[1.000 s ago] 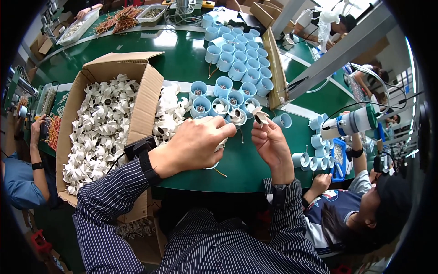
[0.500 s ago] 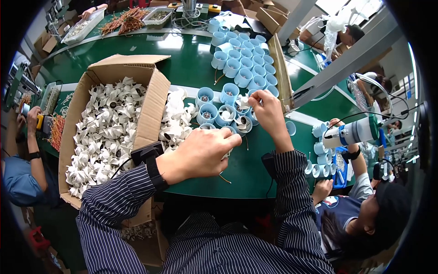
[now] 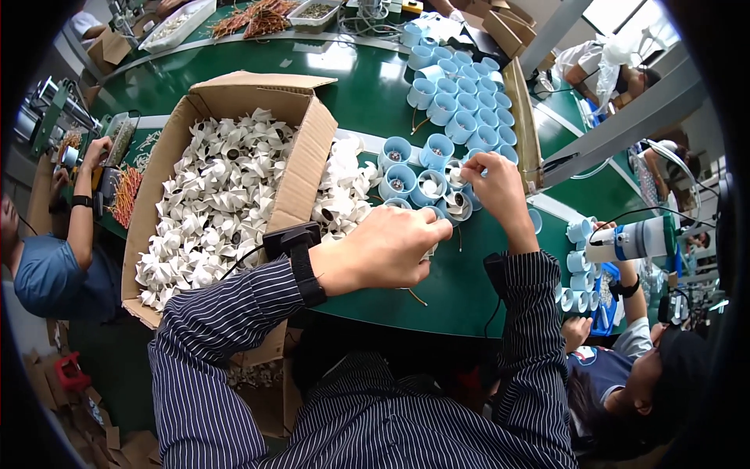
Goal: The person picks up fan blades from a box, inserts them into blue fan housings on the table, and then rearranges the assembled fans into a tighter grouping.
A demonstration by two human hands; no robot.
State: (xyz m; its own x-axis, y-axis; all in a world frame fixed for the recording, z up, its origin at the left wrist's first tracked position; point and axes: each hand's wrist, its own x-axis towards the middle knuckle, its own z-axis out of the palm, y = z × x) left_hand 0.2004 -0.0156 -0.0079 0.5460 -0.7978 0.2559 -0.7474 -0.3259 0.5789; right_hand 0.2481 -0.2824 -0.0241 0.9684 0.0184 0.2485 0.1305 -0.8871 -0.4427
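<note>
My left hand (image 3: 387,248) is closed above the near edge of a cluster of light-blue cups. A bit of a white fan wheel (image 3: 432,251) shows under its fingertips; the rest is hidden by the hand. My right hand (image 3: 500,191) has thumb and fingers pinched together at the cluster's right side. Beside those fingertips is a cup with a white bladed fan wheel (image 3: 455,173) in it; what the pinch holds, if anything, cannot be made out. Another cup (image 3: 430,186) and a tilted cup (image 3: 458,206) also contain white fan wheels. A nearby cup (image 3: 398,181) shows metal parts inside.
An open cardboard box (image 3: 311,168) full of white fan wheels stands left, with a loose pile (image 3: 344,184) beside it. Rows of blue cups (image 3: 466,102) fill the back right, along a raised tan edge (image 3: 522,117). Co-workers sit at left and right. A grey metal post slants overhead.
The whole view has swung, so the table and cups appear farther right. Relative to the cups, both my hands stay nearly in place, still closed.
</note>
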